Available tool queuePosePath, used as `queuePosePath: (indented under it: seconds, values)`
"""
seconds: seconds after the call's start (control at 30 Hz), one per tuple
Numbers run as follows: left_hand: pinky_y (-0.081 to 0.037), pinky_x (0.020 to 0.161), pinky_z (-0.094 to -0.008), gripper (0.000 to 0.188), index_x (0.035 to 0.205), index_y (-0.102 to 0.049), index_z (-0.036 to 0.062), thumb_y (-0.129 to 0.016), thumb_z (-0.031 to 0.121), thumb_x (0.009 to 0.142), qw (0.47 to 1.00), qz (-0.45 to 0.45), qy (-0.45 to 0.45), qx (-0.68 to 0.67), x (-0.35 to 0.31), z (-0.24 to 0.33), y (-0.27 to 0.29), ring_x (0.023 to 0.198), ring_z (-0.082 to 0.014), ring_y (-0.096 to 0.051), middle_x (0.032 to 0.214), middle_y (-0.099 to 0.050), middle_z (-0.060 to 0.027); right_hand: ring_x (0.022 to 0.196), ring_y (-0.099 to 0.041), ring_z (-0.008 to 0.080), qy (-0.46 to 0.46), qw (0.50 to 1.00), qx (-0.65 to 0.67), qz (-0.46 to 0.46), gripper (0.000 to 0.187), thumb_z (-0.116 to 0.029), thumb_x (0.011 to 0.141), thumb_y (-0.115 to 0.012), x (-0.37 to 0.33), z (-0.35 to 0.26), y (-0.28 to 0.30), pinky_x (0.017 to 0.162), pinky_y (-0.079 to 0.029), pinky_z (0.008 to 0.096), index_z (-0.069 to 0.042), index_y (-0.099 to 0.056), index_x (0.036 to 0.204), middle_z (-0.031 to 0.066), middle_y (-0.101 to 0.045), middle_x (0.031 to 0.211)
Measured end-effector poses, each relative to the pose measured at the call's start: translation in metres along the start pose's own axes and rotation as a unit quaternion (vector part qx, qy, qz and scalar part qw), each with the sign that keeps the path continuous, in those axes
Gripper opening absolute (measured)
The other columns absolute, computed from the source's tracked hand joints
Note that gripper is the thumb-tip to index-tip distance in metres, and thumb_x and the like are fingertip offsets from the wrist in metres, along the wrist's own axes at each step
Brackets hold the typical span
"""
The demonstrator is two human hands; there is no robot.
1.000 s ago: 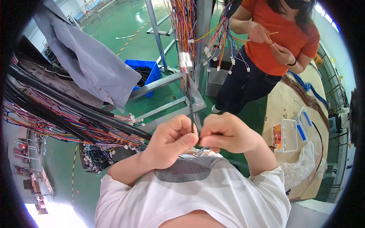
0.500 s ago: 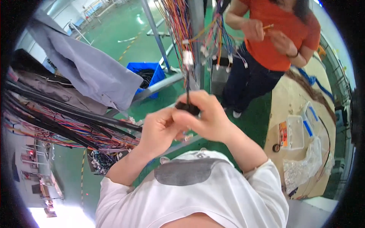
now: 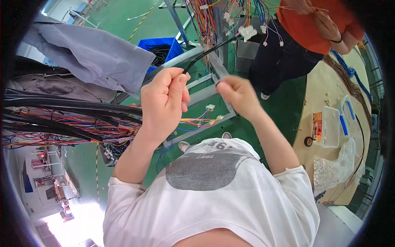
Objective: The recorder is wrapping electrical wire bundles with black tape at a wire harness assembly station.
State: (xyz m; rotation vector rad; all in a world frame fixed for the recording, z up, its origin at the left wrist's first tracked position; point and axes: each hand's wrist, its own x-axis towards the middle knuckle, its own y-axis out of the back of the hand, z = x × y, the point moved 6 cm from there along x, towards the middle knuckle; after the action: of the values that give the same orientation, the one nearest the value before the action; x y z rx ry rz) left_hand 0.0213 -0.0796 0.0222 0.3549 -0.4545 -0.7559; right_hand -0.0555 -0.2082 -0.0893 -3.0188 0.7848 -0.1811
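Observation:
My left hand (image 3: 164,101) pinches the lower end of a black sleeved cable (image 3: 210,51) that runs up and right to a white connector (image 3: 248,32). My right hand (image 3: 238,95) is beside it, fingers curled, with something small and dark at its fingertips; what it is I cannot tell. The two hands are a short way apart. Bundles of coloured wires (image 3: 205,20) hang from a grey metal frame (image 3: 193,57) just beyond them.
A person in an orange top (image 3: 312,24) handles wires at the upper right. A blue crate (image 3: 164,47) stands on the green floor. Thick wire looms (image 3: 61,119) and grey garments (image 3: 90,57) fill the left. A wooden table (image 3: 329,94) holds a white box (image 3: 331,125) and a tape roll (image 3: 308,141).
My hands have come apart and now sit higher in the view. The left one has drawn the black cable up and to the left; before, both hands were closed together on it.

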Motion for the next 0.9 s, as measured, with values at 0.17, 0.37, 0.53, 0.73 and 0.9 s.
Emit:
queuePosePath:
  seconds: [0.17,0.37,0.53,0.73,0.9]
  values:
    - [-0.034,0.039,-0.0171,0.014,0.087,-0.054,0.0003,-0.047,0.013,0.087,0.998,-0.005,0.027,-0.054,0.002,-0.001,-0.006,0.041,-0.0043,-0.045,0.052,-0.049,-0.0014,0.05,-0.036,0.0038,-0.231,0.966,0.01,-0.113,0.022,-0.023,0.082,-0.053,-0.015,0.069,-0.028,0.046,-0.026,0.0193,-0.004,-0.055,0.071,-0.0032,-0.044,0.056]
    - [-0.042,0.048,-0.0277,0.011,0.086,-0.052,-0.0017,-0.051,0.008,0.081,0.99,0.034,-0.034,0.134,0.02,-0.015,-0.005,0.051,-0.018,-0.054,0.061,-0.054,-0.0071,0.054,-0.042,0.0027,-0.134,0.985,0.097,-0.055,0.014,-0.015,0.074,-0.062,-0.016,0.008,-0.015,0.049,-0.031,0.0171,-0.003,-0.056,0.072,-0.0035,-0.049,0.061]
    - [-0.043,0.071,-0.033,0.014,0.09,-0.052,-0.0019,-0.05,0.008,0.08,0.952,-0.017,-0.216,0.215,0.0,0.009,-0.026,0.077,-0.0289,-0.055,0.08,-0.057,-0.0148,0.06,-0.046,0.0027,-0.036,0.997,0.068,0.007,0.009,-0.007,0.073,-0.063,-0.011,-0.042,0.006,0.054,-0.035,0.0168,-0.001,-0.057,0.075,-0.0017,-0.053,0.067]
    - [-0.041,0.069,-0.0246,0.027,0.094,-0.057,-0.0002,-0.043,0.022,0.088,0.934,-0.297,0.112,-0.165,-0.006,-0.01,-0.048,0.074,-0.0108,-0.054,0.077,-0.059,-0.0069,0.06,-0.044,0.0025,0.052,0.997,0.031,-0.042,0.005,-0.003,0.074,-0.058,-0.02,-0.096,0.006,0.054,-0.034,0.0163,-0.001,-0.056,0.078,-0.001,-0.053,0.069]
    - [-0.042,0.07,-0.0219,0.017,0.089,-0.058,-0.003,-0.052,0.012,0.084,0.928,-0.323,0.123,-0.141,-0.008,0.006,-0.039,0.075,-0.01,-0.054,0.08,-0.058,-0.0051,0.054,-0.041,0.003,0.018,0.995,0.084,-0.053,0.025,-0.022,0.086,-0.048,-0.015,-0.101,0.014,0.05,-0.032,0.0169,0.002,-0.054,0.083,0.0009,-0.052,0.07]
